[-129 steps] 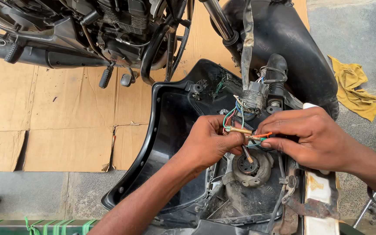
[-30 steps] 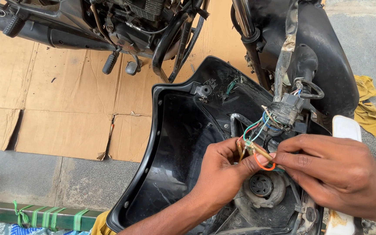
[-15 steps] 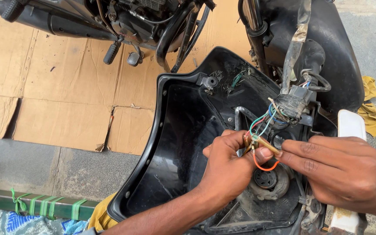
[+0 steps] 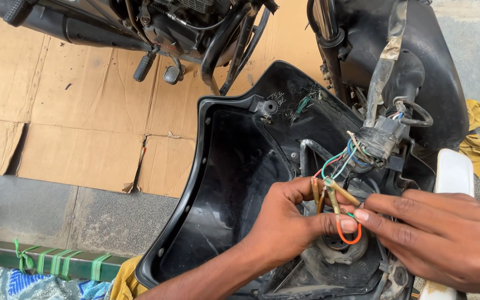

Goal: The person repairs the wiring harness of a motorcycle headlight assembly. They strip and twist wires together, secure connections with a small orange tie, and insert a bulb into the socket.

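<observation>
1. Left hand: fingers pinched on thin insulated wires with yellowish sleeved ends; an orange loop hangs just below the thumb.
2. Right hand: fingertips closed against the same wires, touching the left thumb.
3. Black plastic panel: glossy, dusty, curved rim, hollow open to the left.
4. Connector block: grey, taped, feeding the coloured strands.
5. Cardboard sheets: flat, creased, torn edges.
6. Motorcycle underside: dark metal, footpegs.

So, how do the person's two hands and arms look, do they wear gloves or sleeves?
Both hands are bare: no gloves on the left hand or the right hand. No rings or watch show. The left forearm is uncovered as far as the picture shows; the right arm is cut off at the frame edge.
</observation>
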